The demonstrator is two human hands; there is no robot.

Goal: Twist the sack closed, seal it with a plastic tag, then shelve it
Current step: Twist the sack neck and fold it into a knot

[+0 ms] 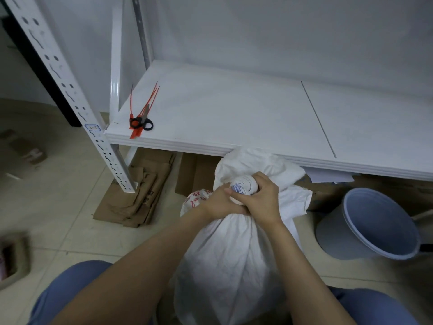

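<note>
both hands (pixel 243 198) round twisted sack (pixel 234 249)

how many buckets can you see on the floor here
1. A grey plastic bucket sits tilted on the floor, right of the white woven sack, below the white shelf board. Others may be hidden.

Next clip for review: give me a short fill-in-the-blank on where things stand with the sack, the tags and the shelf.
1. Both the left hand and the right hand grip the twisted ____ of the white sack.
2. The red plastic tags lie on the white ____, beside the scissors.
3. The sack rests on the ____, below the shelf edge.
4. To the person's right stands a grey ____.

Missing words: neck; shelf; floor; bucket
</note>
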